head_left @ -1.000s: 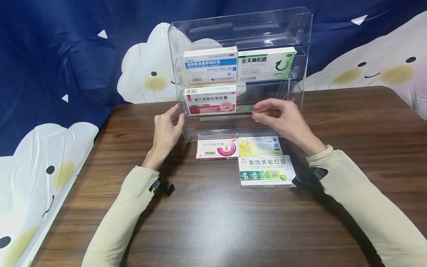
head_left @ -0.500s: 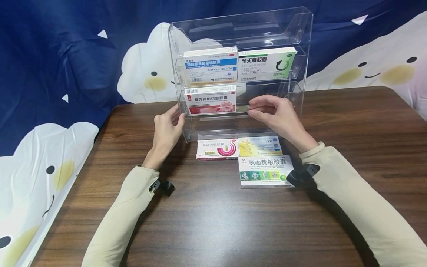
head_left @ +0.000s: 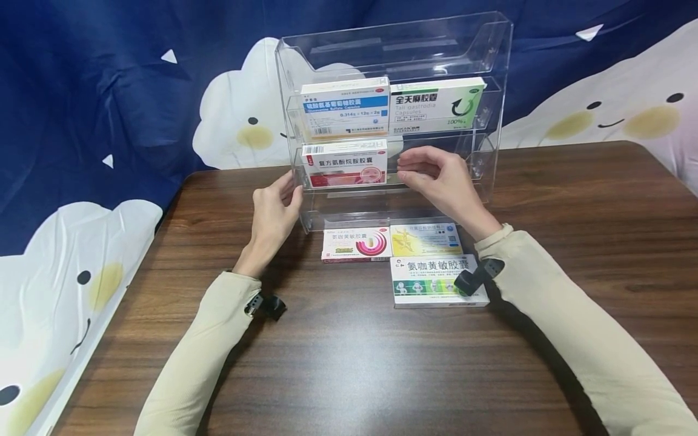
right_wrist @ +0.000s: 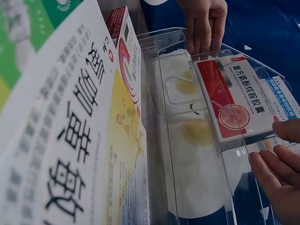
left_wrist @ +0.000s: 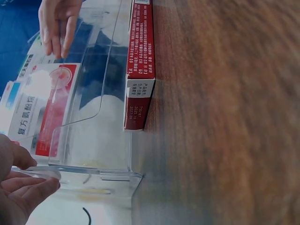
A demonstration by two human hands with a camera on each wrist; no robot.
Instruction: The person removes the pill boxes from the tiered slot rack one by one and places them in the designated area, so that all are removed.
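Observation:
A clear acrylic rack (head_left: 349, 209) with stepped tiers stands on the table. My left hand (head_left: 274, 209) pinches its left side wall between thumb and fingers, as the left wrist view (left_wrist: 23, 187) shows. On a middle tier sits a white-and-red medicine box (head_left: 345, 163). My right hand (head_left: 444, 181) is just right of that box, thumb and fingers apart with nothing between them. In the right wrist view its fingertips are close to the box's end; whether they touch it I cannot tell. Above stand a blue-and-white box (head_left: 345, 109) and a green-and-white box (head_left: 436, 106).
In front of the rack lie a pink-ringed white box (head_left: 355, 243), a yellow-and-white box (head_left: 425, 240) and a larger green-and-white box (head_left: 431, 281) on the wooden table (head_left: 338, 363). Behind hangs a blue cloth (head_left: 109, 79) with white cloud faces.
My right hand has moved left and slightly up, towards the right end of the white-and-red medicine box. The left hand and the boxes have stayed put.

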